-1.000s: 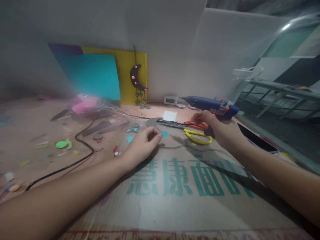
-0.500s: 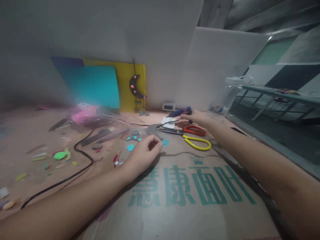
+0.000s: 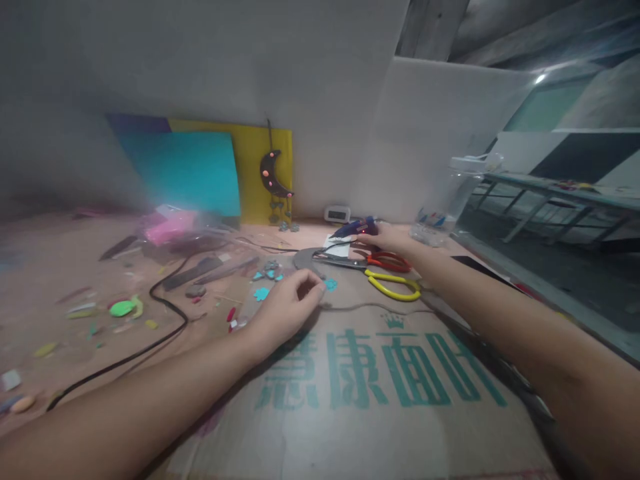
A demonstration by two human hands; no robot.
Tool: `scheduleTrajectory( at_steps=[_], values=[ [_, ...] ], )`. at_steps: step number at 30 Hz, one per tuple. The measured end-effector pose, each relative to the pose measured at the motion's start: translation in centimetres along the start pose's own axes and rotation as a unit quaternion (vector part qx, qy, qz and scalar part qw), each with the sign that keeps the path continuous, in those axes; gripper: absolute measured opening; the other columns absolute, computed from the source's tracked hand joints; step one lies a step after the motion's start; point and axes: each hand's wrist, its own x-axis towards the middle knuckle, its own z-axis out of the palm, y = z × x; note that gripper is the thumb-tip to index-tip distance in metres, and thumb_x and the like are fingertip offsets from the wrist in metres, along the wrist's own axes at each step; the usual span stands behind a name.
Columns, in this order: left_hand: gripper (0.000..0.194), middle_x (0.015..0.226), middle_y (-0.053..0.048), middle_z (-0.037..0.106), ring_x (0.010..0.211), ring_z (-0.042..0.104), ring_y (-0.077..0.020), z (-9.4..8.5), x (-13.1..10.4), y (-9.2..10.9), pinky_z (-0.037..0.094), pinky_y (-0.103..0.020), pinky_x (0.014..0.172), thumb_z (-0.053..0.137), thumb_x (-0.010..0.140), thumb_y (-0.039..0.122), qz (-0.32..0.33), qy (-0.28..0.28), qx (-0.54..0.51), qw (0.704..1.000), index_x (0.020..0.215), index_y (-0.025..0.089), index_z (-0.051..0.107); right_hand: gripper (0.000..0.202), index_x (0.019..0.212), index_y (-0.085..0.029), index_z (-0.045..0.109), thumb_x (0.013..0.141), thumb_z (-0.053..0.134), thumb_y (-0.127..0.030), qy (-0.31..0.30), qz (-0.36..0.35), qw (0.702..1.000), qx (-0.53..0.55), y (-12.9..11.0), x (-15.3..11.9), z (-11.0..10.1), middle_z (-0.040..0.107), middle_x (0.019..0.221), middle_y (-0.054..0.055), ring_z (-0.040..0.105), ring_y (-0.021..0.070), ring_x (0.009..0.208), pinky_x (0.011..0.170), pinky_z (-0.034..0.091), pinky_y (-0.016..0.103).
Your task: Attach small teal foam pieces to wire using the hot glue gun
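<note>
A flat brown cardboard sheet with green printed characters [image 3: 400,440] covers the near middle of the desk [image 3: 60,267]. Over its far part lies the person's left hand [image 3: 293,303], thumb and forefinger curled towards each other; whether they pinch anything cannot be told. A small turquoise flower-shaped piece [image 3: 331,285] lies just beyond their tips, and a second turquoise flower-shaped piece [image 3: 261,294] lies to the left of that hand.

Farther on, scissors with one red and one yellow loop handle [image 3: 393,285] lie crosswise, blades to the left, loops to the right.

Past them, towards the far edge, is the dark blue glue gun [image 3: 354,228]. Its long axis runs mostly sideways, nozzle pointing left and slightly nearer, rear end to the right. The right hand [image 3: 383,239] is clearly the nearer one: it comes from the near right corner and meets the gun at its rear, though how firmly its fingers close cannot be seen. The two hands are well apart, the gun beyond the left and to its right.

A white paper slip [image 3: 337,247] lies by the nozzle; a small white digital timer [image 3: 337,214] stands behind, near the far edge.
</note>
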Motion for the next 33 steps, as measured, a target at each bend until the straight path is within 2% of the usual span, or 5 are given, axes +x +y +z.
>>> scheduleTrajectory(
  at_steps=[9,14,19,22,33],
  values=[
    [0.023,0.056,0.006,0.049,0.050,0.044,-0.0112,-0.3,0.6,-0.3,0.036,-0.023,0.051,0.052,0.088,0.040,-0.032,0.052,-0.043,0.997,0.081,0.019,0.057,0.043,0.115,-0.014,0.064,0.089,0.056,-0.047,0.179,-0.053,0.982,-0.029,0.2,-4.8,-1.5,0.069,0.110,0.016,0.064,0.0287,0.100,0.083,0.048,0.039],
    [0.021,0.056,0.006,0.049,0.051,0.044,-0.0116,-0.4,0.5,0.2,0.036,-0.023,0.052,0.054,0.087,0.038,-0.037,0.048,-0.051,0.997,0.081,0.019,0.057,0.019,0.094,-0.020,0.071,0.087,0.064,-0.036,0.019,-0.274,0.961,0.006,-4.9,-11.3,-1.2,0.071,0.100,0.008,0.064,0.0234,0.096,0.087,0.048,0.037],
    [0.021,0.056,0.006,0.048,0.051,0.044,-0.0111,-0.4,0.5,0.3,0.034,-0.024,0.052,0.052,0.088,0.037,-0.036,0.048,-0.043,0.997,0.080,0.018,0.056,0.040,0.110,-0.021,0.068,0.078,0.075,-0.044,-0.122,-0.327,0.937,-0.027,-7.6,-14.5,1.1,0.065,0.107,0.010,0.060,0.0245,0.097,0.082,0.049,0.037],
    [0.021,0.058,0.005,0.049,0.052,0.045,-0.0113,-0.4,0.5,0.2,0.034,-0.024,0.053,0.052,0.088,0.036,-0.032,0.045,-0.042,0.998,0.080,0.018,0.056,0.008,0.089,-0.018,0.068,0.088,0.065,-0.025,-0.081,-0.303,0.950,0.009,-7.0,-14.1,3.2,0.064,0.094,0.008,0.059,0.0200,0.088,0.080,0.048,0.034],
    [0.018,0.061,0.005,0.050,0.052,0.044,-0.0105,-0.3,0.4,0.1,0.035,-0.022,0.050,0.053,0.088,0.034,-0.012,0.023,-0.035,0.999,0.080,0.018,0.056,0.012,0.097,-0.021,0.057,0.092,0.050,-0.013,0.061,-0.311,0.936,0.151,-6.0,-15.9,3.3,0.069,0.083,0.002,0.066,0.0148,0.074,0.068,0.051,0.027]
  ],
)
